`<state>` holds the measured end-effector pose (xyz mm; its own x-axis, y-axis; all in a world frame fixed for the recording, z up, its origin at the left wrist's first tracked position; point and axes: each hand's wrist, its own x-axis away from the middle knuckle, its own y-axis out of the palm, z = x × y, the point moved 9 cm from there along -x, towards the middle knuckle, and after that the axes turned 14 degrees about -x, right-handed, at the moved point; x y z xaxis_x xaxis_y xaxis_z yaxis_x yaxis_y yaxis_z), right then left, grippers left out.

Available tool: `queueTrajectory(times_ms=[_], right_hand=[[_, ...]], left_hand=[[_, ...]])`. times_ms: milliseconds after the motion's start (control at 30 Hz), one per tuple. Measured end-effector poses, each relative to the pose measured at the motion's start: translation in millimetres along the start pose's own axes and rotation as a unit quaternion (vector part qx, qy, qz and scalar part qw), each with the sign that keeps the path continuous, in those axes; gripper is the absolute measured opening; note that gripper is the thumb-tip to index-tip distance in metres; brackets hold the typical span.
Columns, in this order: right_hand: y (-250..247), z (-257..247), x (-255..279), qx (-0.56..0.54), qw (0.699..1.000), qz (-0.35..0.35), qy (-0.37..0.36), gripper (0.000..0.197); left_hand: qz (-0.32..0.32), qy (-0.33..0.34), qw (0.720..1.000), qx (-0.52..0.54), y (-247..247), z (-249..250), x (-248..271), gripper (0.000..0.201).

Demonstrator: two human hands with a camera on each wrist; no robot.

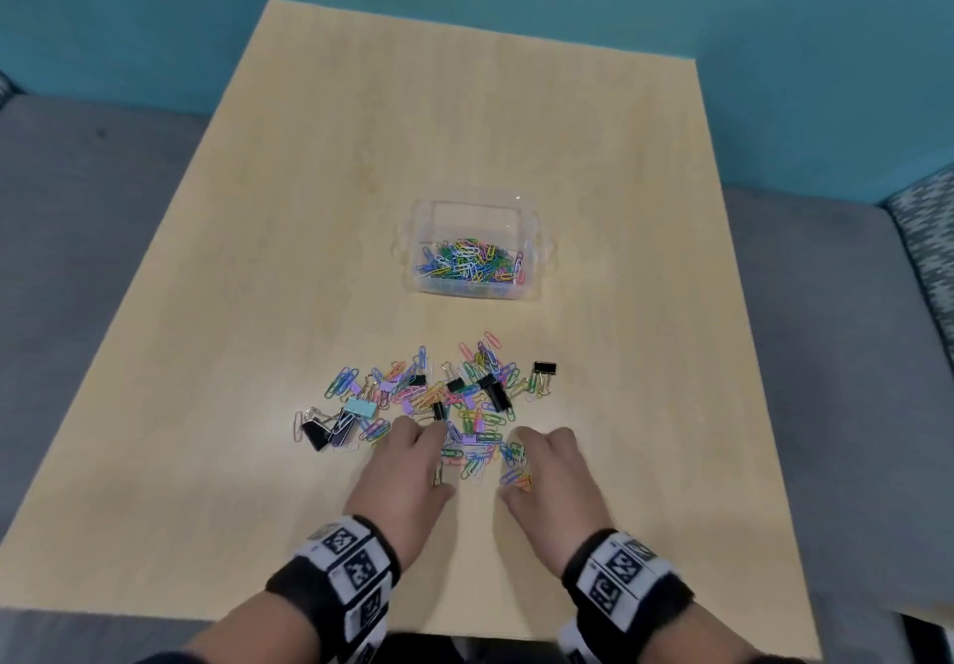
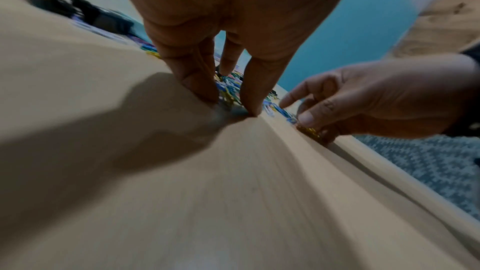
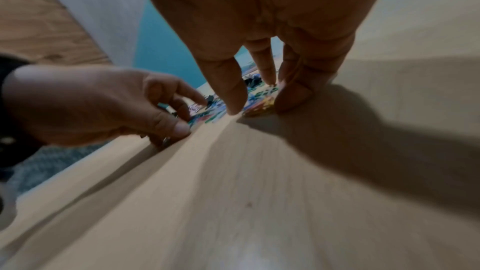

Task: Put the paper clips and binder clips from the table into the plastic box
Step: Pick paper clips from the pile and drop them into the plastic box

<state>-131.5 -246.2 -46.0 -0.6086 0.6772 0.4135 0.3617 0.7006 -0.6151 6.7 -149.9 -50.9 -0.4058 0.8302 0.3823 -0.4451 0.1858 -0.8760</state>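
Note:
A clear plastic box [image 1: 419,229] stands mid-table and holds several coloured paper clips [image 1: 467,260]. In front of it lies a loose pile of paper clips and binder clips [image 1: 454,395], among them a black binder clip [image 1: 545,368] and a light blue one [image 1: 360,408]. Both hands rest at the pile's near edge, palms down. My left hand [image 1: 443,462] [image 2: 228,104] curls thumb and fingers round a bunch of paper clips on the tabletop. My right hand [image 1: 513,464] [image 3: 259,108] pinches another bunch, blue and orange, against the table.
The light wooden table [image 1: 593,157] is bare around the box and between the pile and the front edge. Grey cushioned seating [image 1: 93,209] borders the table left and right, with a teal wall behind. Black binder clips [image 1: 322,431] lie at the pile's left end.

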Motion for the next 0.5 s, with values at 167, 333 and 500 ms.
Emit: queueTrajectory(times_ms=[167, 333, 500], right_hand=[[11, -24, -20, 0.040, 0.998, 0.001, -0.050, 0.051], [11, -33, -36, 0.054, 0.995, 0.012, -0.080, 0.022], [11, -31, -36, 0.082, 0.992, 0.006, -0.091, 0.019]], left_hand=[[0.022, 0.024, 0.999, -0.021, -3, 12, -24, 0.058], [0.028, 0.029, 0.999, -0.025, -9, 14, -38, 0.037], [0.038, 0.055, 0.996, -0.058, -9, 15, -33, 0.014]])
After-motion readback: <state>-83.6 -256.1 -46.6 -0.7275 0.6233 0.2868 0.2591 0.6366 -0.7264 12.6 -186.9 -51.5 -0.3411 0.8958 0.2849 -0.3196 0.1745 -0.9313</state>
